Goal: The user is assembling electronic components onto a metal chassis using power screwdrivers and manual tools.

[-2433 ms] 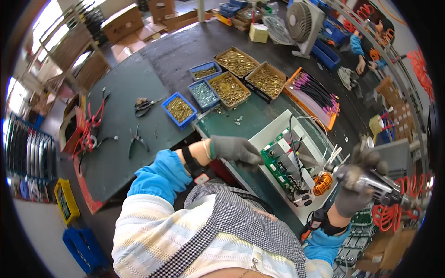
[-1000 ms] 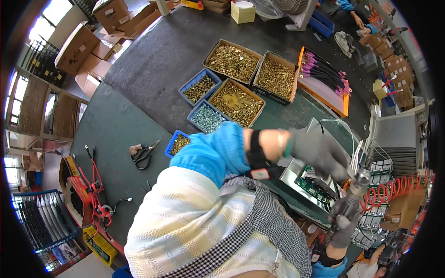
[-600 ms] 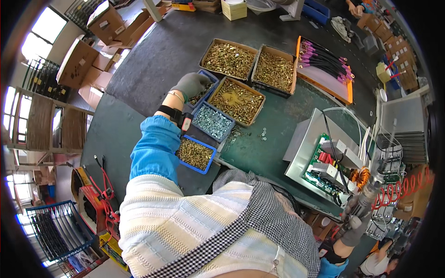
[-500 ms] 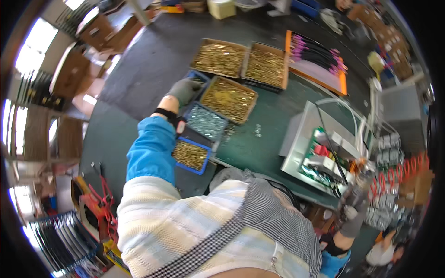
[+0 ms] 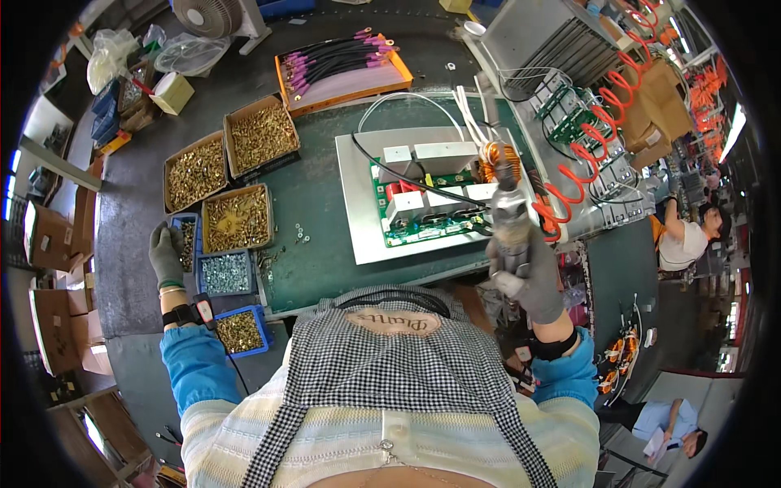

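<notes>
My left hand (image 5: 167, 254), in a grey glove, is at the left side of a small blue bin (image 5: 186, 242) of dark small fasteners. Its fingers are drawn together; anything between them is too small to make out. My right hand (image 5: 538, 281), also gloved, is wrapped round a power screwdriver (image 5: 511, 213), which is blurred and points away from me. The tool is beside the right end of a green circuit board (image 5: 423, 231) with white blocks and a copper coil (image 5: 498, 159). This board sits on a pale metal plate (image 5: 362, 244).
Brass fasteners fill three cardboard trays (image 5: 266, 96) and a blue tray (image 5: 262, 325); another blue bin (image 5: 252, 272) holds silver nuts. An orange tray (image 5: 350, 96) of black cables lies behind. A red coiled hose (image 5: 587, 154) hangs at right. Two other people are at far right.
The view has swung right. My left hand has come from over the small blue bin to its left side. My right hand has raised the screwdriver beside the board.
</notes>
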Available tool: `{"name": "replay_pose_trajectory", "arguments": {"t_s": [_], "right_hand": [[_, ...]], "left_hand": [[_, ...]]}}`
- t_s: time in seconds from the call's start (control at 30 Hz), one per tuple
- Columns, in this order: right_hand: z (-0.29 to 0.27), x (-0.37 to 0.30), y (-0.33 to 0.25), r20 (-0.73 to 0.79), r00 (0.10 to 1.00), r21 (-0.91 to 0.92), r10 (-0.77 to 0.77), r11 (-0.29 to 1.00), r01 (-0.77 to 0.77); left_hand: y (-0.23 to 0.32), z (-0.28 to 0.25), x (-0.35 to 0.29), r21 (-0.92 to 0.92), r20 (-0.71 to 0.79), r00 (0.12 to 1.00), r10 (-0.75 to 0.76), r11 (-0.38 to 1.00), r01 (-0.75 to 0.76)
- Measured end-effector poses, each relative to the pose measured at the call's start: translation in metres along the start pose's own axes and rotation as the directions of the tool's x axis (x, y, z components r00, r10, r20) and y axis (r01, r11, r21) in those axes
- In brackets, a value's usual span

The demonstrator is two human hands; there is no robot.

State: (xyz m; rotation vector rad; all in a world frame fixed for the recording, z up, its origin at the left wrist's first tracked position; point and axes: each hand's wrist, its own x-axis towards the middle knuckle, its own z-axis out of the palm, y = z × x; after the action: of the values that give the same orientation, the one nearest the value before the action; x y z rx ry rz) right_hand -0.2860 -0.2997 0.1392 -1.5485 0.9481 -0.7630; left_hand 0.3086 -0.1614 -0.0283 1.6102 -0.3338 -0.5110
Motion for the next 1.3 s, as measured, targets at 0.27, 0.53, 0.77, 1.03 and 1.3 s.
{"name": "replay_pose_trajectory", "arguments": {"t_s": [0.27,0.53,0.77,1.03,1.3], "right_hand": [[0.004,-0.004,0.03,0.32,0.947,-0.127,0.028,0.992,0.013],[-0.041,-0.009,0.043,0.388,0.921,-0.206,-0.036,0.971,0.124],[-0.087,-0.014,0.042,0.362,0.93,-0.249,0.062,0.968,0.032],[-0.13,-0.019,0.055,0.538,0.835,0.307,0.112,0.897,-0.318],[-0.164,-0.015,0.071,0.588,0.802,0.359,0.102,0.856,-0.372]], "left_hand": [[0.103,0.185,-0.134,-0.249,0.762,0.645,0.063,0.947,0.201],[0.146,0.281,-0.218,-0.078,0.89,0.455,0.014,0.989,0.122],[0.15,0.32,-0.242,0.02,0.887,0.462,-0.026,1.0,0.018],[0.165,0.349,-0.261,0.012,0.945,0.324,0.051,0.982,-0.19],[0.162,0.373,-0.29,0.037,0.944,0.33,0.004,0.992,-0.119]]}}
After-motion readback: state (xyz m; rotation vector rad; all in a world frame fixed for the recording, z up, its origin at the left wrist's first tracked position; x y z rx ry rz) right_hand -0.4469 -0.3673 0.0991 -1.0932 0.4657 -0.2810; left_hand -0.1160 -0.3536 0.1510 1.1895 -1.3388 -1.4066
